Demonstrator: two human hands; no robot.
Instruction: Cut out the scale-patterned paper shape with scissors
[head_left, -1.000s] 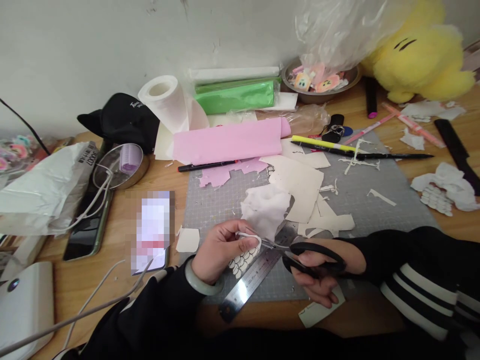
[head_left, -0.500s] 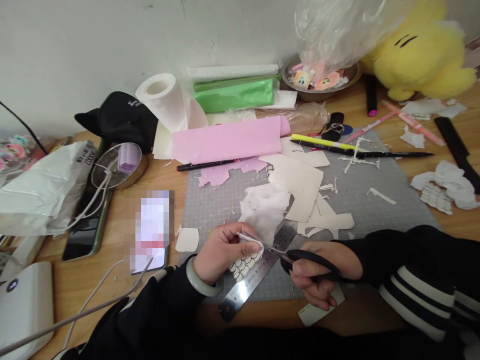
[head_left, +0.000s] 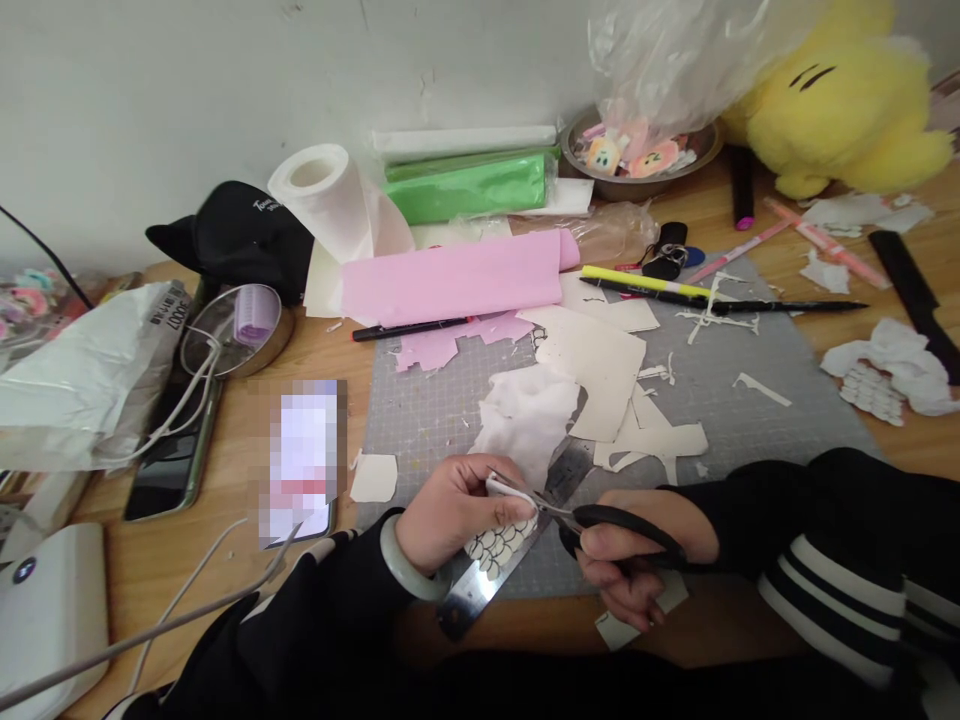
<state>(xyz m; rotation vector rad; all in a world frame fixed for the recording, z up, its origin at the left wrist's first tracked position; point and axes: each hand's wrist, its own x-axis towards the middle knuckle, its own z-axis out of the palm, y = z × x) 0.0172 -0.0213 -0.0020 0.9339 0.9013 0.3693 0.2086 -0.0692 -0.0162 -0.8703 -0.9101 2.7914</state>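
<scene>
Patterned paper (head_left: 496, 548) pinched in left grip (head_left: 465, 505), jutting out beneath, scissors (head_left: 604, 513) clasped by right grip (head_left: 622, 555)

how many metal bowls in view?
2. Left bowl: near the black cap, purple roll inside. Rear bowl: by the wall, left of the yellow plush. More could be hidden behind the clutter.

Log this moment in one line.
left hand: pinching patterned piece | right hand: holding scissors, blades at piece | beneath: ruler, grey mat
</scene>
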